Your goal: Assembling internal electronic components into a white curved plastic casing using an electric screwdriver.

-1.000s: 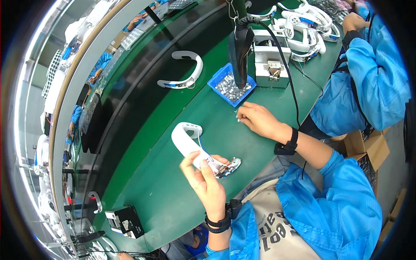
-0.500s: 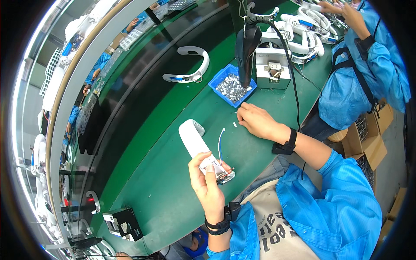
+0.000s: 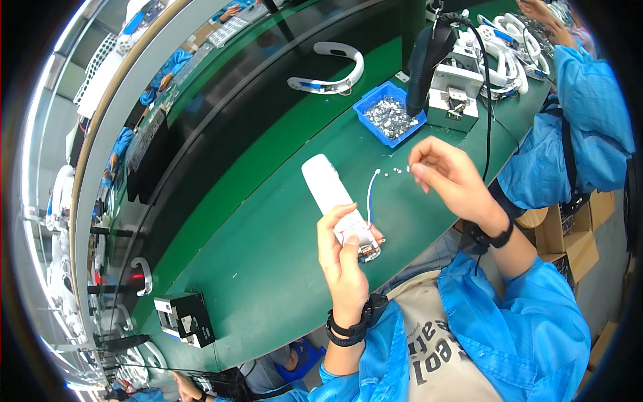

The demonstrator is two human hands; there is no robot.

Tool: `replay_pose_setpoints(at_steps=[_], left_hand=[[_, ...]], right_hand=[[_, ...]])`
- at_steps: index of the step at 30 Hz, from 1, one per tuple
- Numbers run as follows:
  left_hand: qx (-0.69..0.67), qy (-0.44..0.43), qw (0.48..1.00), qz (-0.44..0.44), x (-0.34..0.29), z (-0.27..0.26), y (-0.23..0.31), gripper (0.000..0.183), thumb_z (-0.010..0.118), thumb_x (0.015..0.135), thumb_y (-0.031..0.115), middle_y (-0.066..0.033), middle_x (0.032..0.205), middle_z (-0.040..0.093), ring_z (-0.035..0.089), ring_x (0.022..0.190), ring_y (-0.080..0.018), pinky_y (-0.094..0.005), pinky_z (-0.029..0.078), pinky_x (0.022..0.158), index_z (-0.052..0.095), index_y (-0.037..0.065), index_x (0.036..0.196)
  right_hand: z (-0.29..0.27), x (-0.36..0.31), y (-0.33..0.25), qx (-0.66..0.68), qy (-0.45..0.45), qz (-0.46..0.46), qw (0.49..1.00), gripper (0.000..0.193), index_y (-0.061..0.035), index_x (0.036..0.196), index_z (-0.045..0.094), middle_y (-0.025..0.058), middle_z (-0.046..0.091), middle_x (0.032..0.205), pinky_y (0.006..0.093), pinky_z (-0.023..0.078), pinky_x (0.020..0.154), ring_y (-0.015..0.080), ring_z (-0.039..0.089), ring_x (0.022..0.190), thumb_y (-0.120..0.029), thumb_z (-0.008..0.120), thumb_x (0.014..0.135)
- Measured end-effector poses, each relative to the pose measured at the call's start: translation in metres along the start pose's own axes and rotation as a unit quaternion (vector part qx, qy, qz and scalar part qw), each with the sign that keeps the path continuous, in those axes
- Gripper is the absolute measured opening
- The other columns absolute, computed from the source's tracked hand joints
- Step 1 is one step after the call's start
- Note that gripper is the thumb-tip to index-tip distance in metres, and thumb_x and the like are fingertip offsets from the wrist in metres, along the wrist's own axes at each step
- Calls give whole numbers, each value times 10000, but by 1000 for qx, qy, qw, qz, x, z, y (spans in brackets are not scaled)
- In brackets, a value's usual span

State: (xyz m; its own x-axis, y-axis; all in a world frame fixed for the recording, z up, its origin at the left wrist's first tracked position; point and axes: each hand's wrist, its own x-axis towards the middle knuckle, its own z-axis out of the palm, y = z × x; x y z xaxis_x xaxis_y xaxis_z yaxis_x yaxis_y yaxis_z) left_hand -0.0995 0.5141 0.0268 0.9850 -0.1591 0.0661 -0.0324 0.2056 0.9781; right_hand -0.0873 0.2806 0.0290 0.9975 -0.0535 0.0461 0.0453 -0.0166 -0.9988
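White casing (image 3: 327, 182) is clasped by left hand (image 3: 344, 269); right hand (image 3: 457, 182) is pinched closed, contents unclear; the blue-and-white wire (image 3: 370, 199) could be snagged by a stray finger.

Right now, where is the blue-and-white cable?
In the head view, the blue-and-white cable is just right of centre, between the right hand and the white housing held in the left hand.

Bit (image 3: 408, 169) by right hand (image 3: 457, 179) too small, possibly white.

Bright overall; glare whitens the far left, perhaps blurring it; edges bend, corners black.
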Motion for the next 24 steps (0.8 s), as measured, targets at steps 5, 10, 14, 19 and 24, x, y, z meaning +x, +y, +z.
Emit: replay_pose_setpoints(at_steps=[5,10,14,19,24], left_hand=[[-5,-22,999,-31,2,2,2,456,404,918,92,-170,1040,681,685,896,-221,-358,556,842,537,5,1346],[23,-6,999,31,2,3,-2,478,405,939,119,-131,1376,578,560,1257,-214,-341,430,1074,545,-23,1374],[-9,-12,1000,11,-1,3,1,430,399,1001,162,-144,1312,597,644,1109,-210,-331,521,944,531,-33,1361],[-13,-6,999,33,0,-1,-8,387,357,1062,132,-132,1300,608,663,995,-162,-297,549,851,536,-40,1359],[9,-20,999,34,-2,9,-2,371,363,1090,132,-130,1205,656,685,926,-161,-295,547,837,526,-16,1389]], right_hand=[[41,-17,-68,49,-123,-54,990,219,-28,1122,554,45,652,1018,252,538,764,100,662,908,-26,717,975],[61,0,-76,-90,-165,-12,982,178,-12,996,562,65,675,858,288,545,683,118,672,785,-1,727,927],[60,10,-62,-164,-162,-48,972,180,-8,988,556,62,664,853,289,540,651,118,666,769,-3,725,926],[61,19,-62,-46,-218,60,973,159,23,932,557,117,677,810,300,548,578,169,693,689,-26,705,903],[55,29,-67,-71,-236,93,965,205,23,930,552,117,671,780,292,546,541,158,681,633,-57,739,900]])
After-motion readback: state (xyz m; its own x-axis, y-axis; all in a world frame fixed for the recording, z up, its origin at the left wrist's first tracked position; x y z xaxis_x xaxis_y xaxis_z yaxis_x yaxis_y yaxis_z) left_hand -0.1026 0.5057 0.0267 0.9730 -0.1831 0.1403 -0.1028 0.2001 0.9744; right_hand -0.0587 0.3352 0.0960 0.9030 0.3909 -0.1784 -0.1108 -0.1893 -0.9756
